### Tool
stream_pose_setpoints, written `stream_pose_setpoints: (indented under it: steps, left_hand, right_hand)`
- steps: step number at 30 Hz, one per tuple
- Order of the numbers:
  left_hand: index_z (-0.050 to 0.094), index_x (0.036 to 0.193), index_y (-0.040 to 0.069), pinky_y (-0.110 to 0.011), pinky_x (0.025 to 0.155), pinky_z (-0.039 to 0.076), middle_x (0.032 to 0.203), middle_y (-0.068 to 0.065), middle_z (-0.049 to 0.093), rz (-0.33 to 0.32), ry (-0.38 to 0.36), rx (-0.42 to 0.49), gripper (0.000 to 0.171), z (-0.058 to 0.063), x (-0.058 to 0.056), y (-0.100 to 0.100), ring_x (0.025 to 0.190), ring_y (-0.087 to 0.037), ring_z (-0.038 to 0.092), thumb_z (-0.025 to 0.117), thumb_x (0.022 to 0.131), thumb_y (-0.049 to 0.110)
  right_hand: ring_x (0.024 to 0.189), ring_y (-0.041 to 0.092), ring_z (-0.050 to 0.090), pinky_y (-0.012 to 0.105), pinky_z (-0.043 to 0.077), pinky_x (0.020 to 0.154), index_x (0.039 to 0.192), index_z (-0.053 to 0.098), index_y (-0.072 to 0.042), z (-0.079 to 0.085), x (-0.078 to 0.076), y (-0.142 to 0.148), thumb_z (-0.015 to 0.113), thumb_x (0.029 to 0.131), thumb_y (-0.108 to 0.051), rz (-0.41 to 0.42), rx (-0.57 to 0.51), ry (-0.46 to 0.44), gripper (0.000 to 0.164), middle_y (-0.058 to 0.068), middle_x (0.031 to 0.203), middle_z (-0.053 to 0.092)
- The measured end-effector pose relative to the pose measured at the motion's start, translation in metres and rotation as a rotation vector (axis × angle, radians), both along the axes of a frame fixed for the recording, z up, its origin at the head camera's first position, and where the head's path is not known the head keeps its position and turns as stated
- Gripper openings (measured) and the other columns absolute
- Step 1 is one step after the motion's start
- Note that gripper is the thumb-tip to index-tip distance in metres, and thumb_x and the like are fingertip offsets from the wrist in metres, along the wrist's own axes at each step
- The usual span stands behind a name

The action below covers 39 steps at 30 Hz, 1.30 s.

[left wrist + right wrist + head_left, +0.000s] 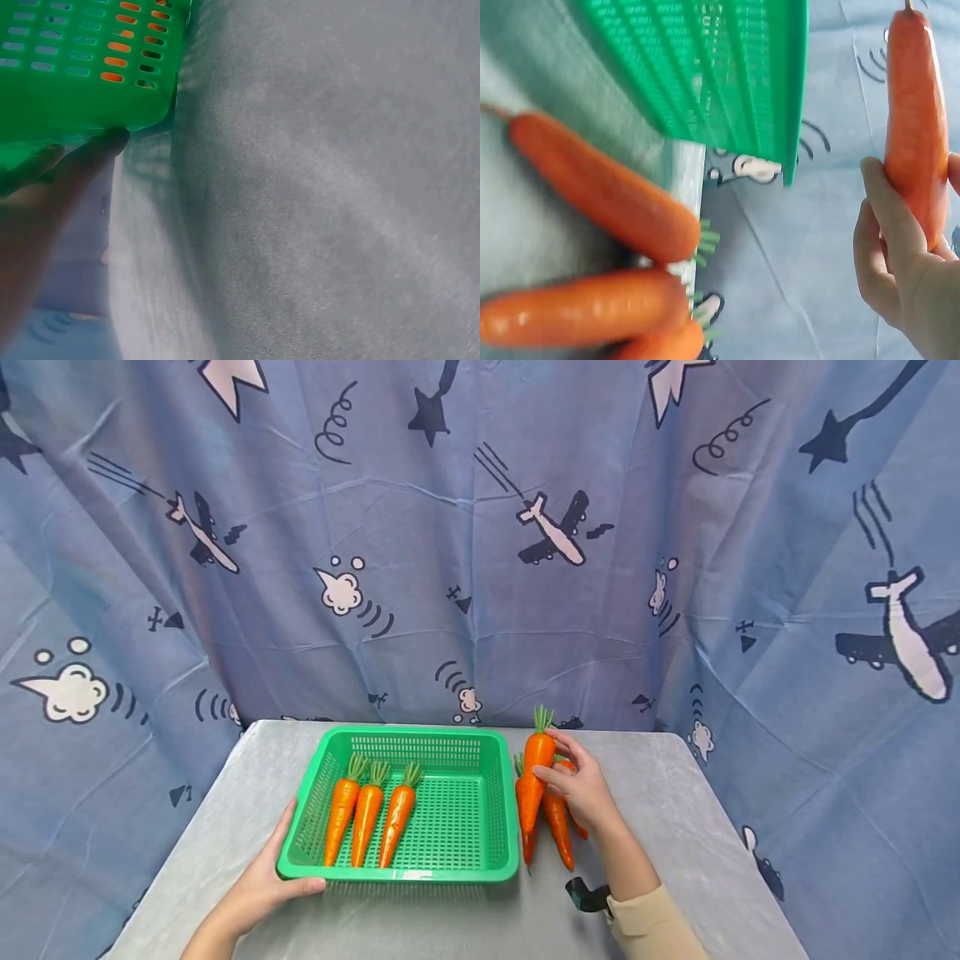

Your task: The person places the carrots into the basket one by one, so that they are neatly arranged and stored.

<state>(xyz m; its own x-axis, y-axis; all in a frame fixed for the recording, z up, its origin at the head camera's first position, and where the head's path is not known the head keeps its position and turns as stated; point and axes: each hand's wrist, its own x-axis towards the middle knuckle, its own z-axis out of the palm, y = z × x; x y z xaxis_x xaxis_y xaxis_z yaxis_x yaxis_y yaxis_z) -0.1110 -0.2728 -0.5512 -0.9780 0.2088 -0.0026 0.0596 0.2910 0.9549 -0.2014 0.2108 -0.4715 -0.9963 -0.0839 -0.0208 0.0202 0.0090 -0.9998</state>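
Note:
My left hand [258, 881] holds the front left corner of a green plastic basket [495, 868], thumb along the front rim and fingers along the left side. Three orange carrots [397, 814] with green stem tufts lie side by side in the basket's left half. Just beyond the basket's right side, my right hand [581, 785] pinches another carrot [915, 127] between thumb and fingers, its green tuft pointing away. Below it on the table lie further carrots [604, 187], partly covered by the hand and the held carrot in the head view.
A grey table [720, 860] carries everything. Behind and on both sides hangs a blue curtain [420, 527] printed with planes and stars. A small black curved piece [587, 896] sits by my right wrist, next to the beige sleeve [652, 927].

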Motion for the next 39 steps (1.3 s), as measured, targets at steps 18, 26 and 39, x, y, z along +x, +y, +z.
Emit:
stream_pose_setpoints:
  steps: [18,26,39]
  left_hand:
    - [-0.003,0.161,0.044,-0.013,0.094,0.041,0.169,-0.015,0.001,-0.011,-0.033,0.017,0.123,-0.002,0.0,-0.002,0.128,0.007,0.042,0.083,0.081,0.006]
    - [-0.006,0.162,0.038,-0.016,0.091,0.045,0.169,-0.018,0.001,-0.011,-0.068,0.047,0.123,0.001,0.001,-0.001,0.124,-0.006,0.052,0.082,0.082,0.005]
    - [-0.003,0.161,0.042,-0.012,0.095,0.04,0.169,-0.016,0.002,-0.015,-0.003,0.02,0.124,-0.002,-0.002,-0.001,0.129,0.004,0.043,0.083,0.081,0.004]
  right_hand:
    - [0.102,0.026,0.068,0.039,0.06,0.08,0.148,0.049,-0.017,0.001,0.004,-0.07,0.073,0.09,-0.001,0.029,-0.09,-0.015,0.064,0.016,0.146,0.043]
    - [0.091,0.024,0.069,0.04,0.06,0.075,0.148,0.051,-0.015,-0.001,0.006,-0.1,0.072,0.09,0.003,0.031,-0.11,-0.052,0.064,0.019,0.144,0.041]
    - [0.094,0.027,0.069,0.038,0.061,0.072,0.145,0.053,-0.013,-0.009,0.002,-0.145,0.078,0.084,0.004,-0.032,-0.016,-0.081,0.068,0.024,0.134,0.047]
